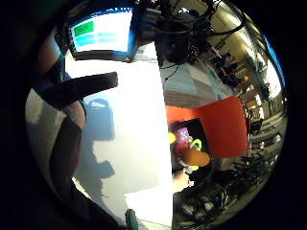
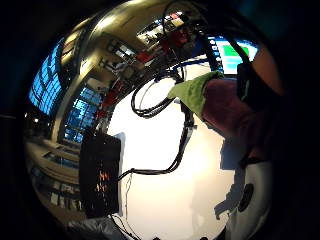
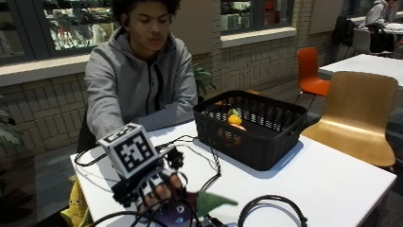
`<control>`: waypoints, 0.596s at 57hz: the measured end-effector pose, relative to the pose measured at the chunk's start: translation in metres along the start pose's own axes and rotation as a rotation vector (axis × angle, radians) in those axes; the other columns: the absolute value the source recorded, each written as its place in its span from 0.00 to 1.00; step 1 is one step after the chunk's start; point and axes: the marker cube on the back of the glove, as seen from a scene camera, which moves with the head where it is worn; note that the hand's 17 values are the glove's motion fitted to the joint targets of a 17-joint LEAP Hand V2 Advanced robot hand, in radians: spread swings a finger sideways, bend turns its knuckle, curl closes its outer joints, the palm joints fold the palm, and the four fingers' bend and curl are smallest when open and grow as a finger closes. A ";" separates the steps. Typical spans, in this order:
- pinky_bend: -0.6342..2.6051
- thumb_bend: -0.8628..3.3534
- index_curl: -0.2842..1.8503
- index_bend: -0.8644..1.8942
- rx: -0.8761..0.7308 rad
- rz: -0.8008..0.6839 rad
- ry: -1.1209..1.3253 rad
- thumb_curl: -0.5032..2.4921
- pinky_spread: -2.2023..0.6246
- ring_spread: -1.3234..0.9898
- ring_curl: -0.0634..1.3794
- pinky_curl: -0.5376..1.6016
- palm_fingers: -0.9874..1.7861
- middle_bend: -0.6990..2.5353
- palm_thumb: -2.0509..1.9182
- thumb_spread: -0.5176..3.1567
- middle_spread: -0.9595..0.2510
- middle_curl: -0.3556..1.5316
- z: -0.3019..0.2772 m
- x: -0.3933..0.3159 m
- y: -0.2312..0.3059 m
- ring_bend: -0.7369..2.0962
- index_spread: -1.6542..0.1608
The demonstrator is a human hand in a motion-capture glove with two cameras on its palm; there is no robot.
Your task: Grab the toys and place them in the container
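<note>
1. Right hand [image 3: 157, 189] is at the near edge of the white table [image 3: 327, 175]. Its fingers [image 3: 165, 191] curl round a green soft toy [image 3: 211, 201], which sticks out past the fingertips toward the basket side.
2. Thumb-side palm view: green toy [image 2: 192, 92] is pinched against the finger [image 2: 225, 107], w/ bare table beyond it. So the grip is on the toy, not apart.
3. Black mesh basket [image 3: 252, 127] sits well apart from the fingers, across the table. An orange toy [image 3: 234, 119] is already inside; little-finger palm view shows several coloured toys [image 1: 189, 146] in it.
4. Judgement: toy in hand, carry to the basket comes next.
5. Risks:
 - Black cables [image 3: 207, 161] lie between fingers & basket; a low carry could snag them.
 - Toy is held near 1 end, so it may flop or slip out mid-carry.
 - Basket wall is tall; a drop too soon lands the toy on the table or rim.
</note>
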 end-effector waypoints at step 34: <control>0.58 0.23 0.53 0.45 -0.104 -0.714 -0.054 0.49 0.66 0.38 0.57 0.49 0.55 0.39 0.74 0.32 0.46 0.68 -0.083 -0.338 0.120 0.62 0.71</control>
